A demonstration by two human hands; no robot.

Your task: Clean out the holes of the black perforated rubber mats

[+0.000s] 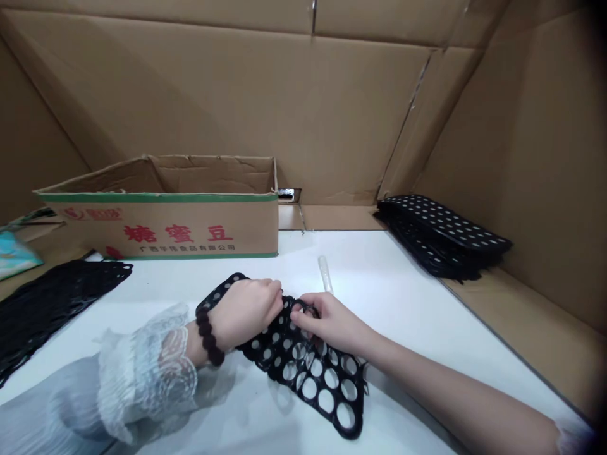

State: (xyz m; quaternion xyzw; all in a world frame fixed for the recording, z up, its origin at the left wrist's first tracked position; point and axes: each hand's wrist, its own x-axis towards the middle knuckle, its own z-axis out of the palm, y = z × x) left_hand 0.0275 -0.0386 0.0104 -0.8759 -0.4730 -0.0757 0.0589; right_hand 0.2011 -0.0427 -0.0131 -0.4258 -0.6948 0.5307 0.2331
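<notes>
A black sheet with rows of round holes (pixel 325 378) lies slantwise at the front of the white table, bunched up a little in the middle. My left hand (pixel 251 309) is closed in a fist over its upper left part; the fingertips are hidden from view. At the sheet's upper edge, the thumb and fingers of my right hand (pixel 327 319) pinch the black material. White tabletop shows through the holes, which look larger toward the lower right end. Just beyond my right hand lies a slim clear tool or tube (pixel 325 272), partly covered by the hand.
An open cardboard box (pixel 246 224) with red lettering stands at the back left. Several black perforated sheets (pixel 441 230) are stacked at the back right. On the left lie a black stringy piece (pixel 57 303) and a turquoise packet (pixel 16 253). Cardboard walls (pixel 227 95) enclose the table.
</notes>
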